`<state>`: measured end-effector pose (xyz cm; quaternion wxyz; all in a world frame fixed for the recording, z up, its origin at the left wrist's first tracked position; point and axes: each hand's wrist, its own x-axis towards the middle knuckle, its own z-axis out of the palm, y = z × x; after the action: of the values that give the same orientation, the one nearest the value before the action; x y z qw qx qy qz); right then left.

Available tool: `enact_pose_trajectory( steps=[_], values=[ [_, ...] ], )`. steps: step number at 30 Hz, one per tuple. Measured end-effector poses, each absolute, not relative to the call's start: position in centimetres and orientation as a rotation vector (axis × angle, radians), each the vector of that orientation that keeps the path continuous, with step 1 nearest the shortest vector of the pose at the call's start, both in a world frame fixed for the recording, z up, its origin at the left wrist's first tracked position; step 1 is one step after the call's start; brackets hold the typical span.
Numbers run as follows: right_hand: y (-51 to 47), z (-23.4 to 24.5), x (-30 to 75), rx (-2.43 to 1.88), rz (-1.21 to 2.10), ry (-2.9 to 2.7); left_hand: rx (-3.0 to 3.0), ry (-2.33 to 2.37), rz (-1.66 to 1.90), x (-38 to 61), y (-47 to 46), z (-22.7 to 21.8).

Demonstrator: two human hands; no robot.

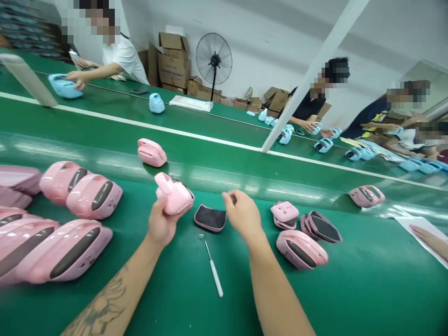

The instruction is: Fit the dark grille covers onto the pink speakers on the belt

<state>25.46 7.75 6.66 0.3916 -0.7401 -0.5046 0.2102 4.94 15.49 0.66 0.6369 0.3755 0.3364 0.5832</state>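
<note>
My left hand [163, 224] grips a pink plastic housing [177, 198] with a loop handle, held tilted above the bench. My right hand [243, 214] is closed, with thumb and forefinger curled together; whether anything is between them is hidden. Just left of it lies a pink-rimmed panel [210, 218] with its dark side up. Below the panel are a small clear piece [200, 237], too small to name, and a thin tool with a white handle [216, 278], its metal shaft pointing away from me.
Several pink housings [82, 252] crowd the left. On the right lie stacked panels [320, 227] and another pink housing [301, 249]. Across the belt [210, 161], people handle light-blue housings [156, 103]. Another person's hand [430, 238] rests on white paper at far right.
</note>
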Motion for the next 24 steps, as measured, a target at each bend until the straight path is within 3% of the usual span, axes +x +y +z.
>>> enact_pose_trajectory(
  steps=[7, 24],
  values=[
    [5.7, 1.4, 27.0, -2.081, 0.686, -1.166, 0.752, 0.748, 1.313, 6.6, 14.6, -1.6],
    [6.1, 1.4, 24.4, -1.804, 0.655, -0.871, 0.676, 0.534, 1.461, 5.8, 12.0, 1.2]
  ],
)
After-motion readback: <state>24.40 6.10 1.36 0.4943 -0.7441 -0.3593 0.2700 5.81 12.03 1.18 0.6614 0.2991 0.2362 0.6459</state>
